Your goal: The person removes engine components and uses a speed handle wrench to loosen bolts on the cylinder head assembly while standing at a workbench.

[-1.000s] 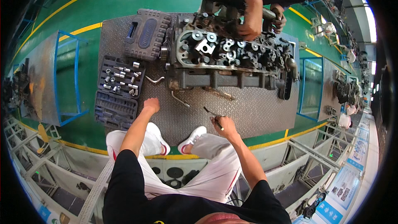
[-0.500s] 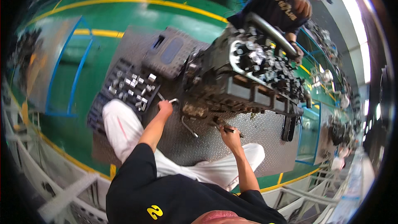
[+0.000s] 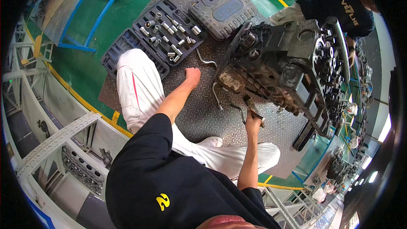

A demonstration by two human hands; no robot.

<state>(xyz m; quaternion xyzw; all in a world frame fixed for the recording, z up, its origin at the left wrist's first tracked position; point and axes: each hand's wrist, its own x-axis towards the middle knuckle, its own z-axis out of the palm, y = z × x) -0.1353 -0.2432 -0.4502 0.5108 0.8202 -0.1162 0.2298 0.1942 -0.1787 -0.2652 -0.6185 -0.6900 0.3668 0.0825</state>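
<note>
My right hand (image 3: 253,118) is closed round a dark tool (image 3: 253,107) at the engine's (image 3: 280,65) near side, mid-plate; my left hand (image 3: 193,76), fisted and holding nothing, presses the steel plate (image 3: 207,114) beside two bent wrenches (image 3: 205,60); beyond lie the open socket tray (image 3: 163,32) and a shut grey case (image 3: 222,10); another person (image 3: 339,4) crouches at the far edge.

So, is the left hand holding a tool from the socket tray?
No, the left hand is a bare fist resting on the checker-plate floor mat, apart from the open socket tray.
</note>
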